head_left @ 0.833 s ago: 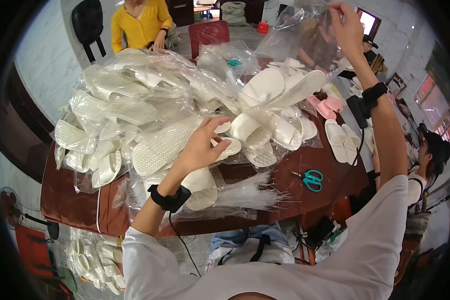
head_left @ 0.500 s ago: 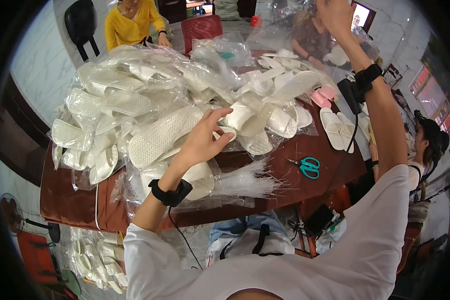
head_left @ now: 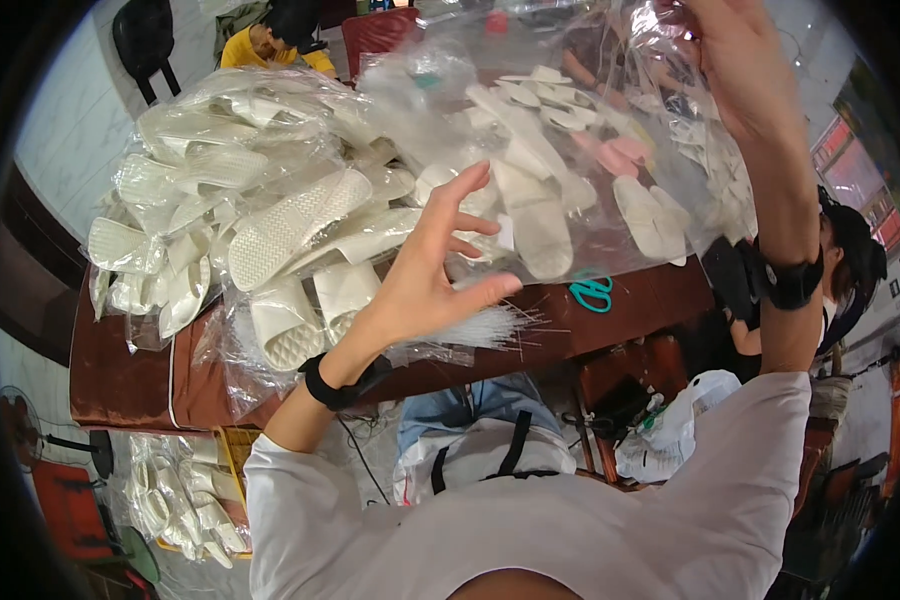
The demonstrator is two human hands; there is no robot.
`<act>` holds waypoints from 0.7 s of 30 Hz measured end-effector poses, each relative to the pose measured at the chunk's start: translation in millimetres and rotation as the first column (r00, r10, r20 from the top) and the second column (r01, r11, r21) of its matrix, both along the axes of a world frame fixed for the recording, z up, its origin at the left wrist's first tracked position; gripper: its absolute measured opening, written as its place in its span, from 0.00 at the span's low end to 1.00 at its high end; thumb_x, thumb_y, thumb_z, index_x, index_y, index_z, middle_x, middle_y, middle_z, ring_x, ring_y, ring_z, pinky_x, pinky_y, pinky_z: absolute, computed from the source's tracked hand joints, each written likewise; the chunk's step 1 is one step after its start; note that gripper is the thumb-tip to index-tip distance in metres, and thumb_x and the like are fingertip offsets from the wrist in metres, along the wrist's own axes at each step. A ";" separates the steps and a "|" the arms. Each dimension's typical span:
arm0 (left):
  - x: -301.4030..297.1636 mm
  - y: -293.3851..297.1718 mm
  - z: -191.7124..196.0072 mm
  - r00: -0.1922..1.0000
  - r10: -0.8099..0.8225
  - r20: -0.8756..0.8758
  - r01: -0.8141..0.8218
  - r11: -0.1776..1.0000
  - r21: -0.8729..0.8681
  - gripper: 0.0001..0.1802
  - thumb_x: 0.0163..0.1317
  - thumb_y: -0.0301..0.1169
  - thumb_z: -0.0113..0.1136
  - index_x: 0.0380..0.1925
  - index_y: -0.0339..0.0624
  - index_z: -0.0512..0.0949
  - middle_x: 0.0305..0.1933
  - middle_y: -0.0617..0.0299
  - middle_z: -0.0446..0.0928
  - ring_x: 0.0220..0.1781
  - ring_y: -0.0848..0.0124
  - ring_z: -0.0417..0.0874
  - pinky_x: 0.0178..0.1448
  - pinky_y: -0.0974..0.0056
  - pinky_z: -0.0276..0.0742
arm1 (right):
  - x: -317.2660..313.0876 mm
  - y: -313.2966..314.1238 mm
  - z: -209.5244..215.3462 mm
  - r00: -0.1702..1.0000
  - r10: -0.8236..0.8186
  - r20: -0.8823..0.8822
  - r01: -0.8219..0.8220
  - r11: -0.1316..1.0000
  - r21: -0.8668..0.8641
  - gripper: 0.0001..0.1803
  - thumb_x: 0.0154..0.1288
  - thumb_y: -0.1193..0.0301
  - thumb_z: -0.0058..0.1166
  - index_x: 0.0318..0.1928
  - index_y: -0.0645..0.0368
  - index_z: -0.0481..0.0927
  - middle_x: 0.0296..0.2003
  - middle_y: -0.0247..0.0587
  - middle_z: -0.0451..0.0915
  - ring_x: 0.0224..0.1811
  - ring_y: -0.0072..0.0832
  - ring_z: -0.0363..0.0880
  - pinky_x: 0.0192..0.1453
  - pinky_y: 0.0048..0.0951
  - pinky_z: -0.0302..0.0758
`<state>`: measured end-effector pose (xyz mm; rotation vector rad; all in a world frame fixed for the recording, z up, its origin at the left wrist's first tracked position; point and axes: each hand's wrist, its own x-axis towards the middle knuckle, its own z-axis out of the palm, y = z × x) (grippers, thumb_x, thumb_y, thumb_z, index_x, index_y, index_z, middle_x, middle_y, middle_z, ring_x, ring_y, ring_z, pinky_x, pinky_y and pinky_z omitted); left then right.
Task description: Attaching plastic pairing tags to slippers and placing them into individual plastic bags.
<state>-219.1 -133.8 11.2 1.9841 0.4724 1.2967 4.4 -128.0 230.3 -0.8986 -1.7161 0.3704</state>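
My right hand (head_left: 740, 75), raised at the upper right, grips the top of a large clear plastic bag (head_left: 712, 145). The bag hangs spread over the right side of the table, blurring white slippers (head_left: 533, 225) and a pink pair (head_left: 618, 155) behind it. My left hand (head_left: 420, 275) is open, thumb and fingers apart, beside the bag's left edge. Below it lies a pair of white slippers (head_left: 288, 325). Close by, a bundle of thin clear strips (head_left: 485, 330) rests near the table's front edge.
Bagged white slippers (head_left: 195, 165) are heaped on the left of the brown table (head_left: 120, 375). Teal-handled scissors (head_left: 592, 292) lie near the front edge. A yellow crate (head_left: 235, 455) of slippers stands below at left. People sit across the table and at right.
My right hand has come down and nearer, drawing the clear bag across the slippers. My left hand has shifted slightly right and down, with fingers spread. The person in yellow now bends forward.
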 end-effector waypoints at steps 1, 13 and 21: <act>3.0 -7.5 3.2 0.998 -0.058 -0.002 0.057 0.996 -0.071 0.64 0.44 0.38 0.79 0.74 0.42 0.44 0.74 0.48 0.51 0.60 0.60 0.75 0.54 0.58 0.77 | -0.1 -11.7 0.9 0.966 0.171 -0.195 -0.193 0.976 -0.102 0.10 0.71 0.74 0.47 0.51 0.55 0.72 0.31 0.34 0.75 0.30 0.20 0.74 0.33 0.18 0.73; 35.0 -86.9 -36.9 0.749 0.498 0.437 -0.658 0.489 0.572 0.68 0.37 0.60 0.78 0.73 0.47 0.48 0.73 0.37 0.38 0.75 0.35 0.43 0.73 0.36 0.50 | -20.6 -53.5 -77.6 0.489 0.384 -0.783 -0.788 0.579 -0.208 0.09 0.72 0.74 0.46 0.46 0.65 0.75 0.43 0.40 0.79 0.47 0.29 0.79 0.66 0.51 0.72; -21.9 -75.4 -33.2 0.595 0.788 0.160 -0.695 0.403 0.596 0.38 0.56 0.38 0.66 0.67 0.43 0.66 0.68 0.40 0.62 0.70 0.50 0.62 0.70 0.51 0.58 | -10.1 -32.2 -94.7 0.742 0.206 -0.638 -0.516 0.782 -0.349 0.10 0.72 0.69 0.47 0.36 0.62 0.75 0.32 0.34 0.70 0.36 0.21 0.73 0.50 0.39 0.84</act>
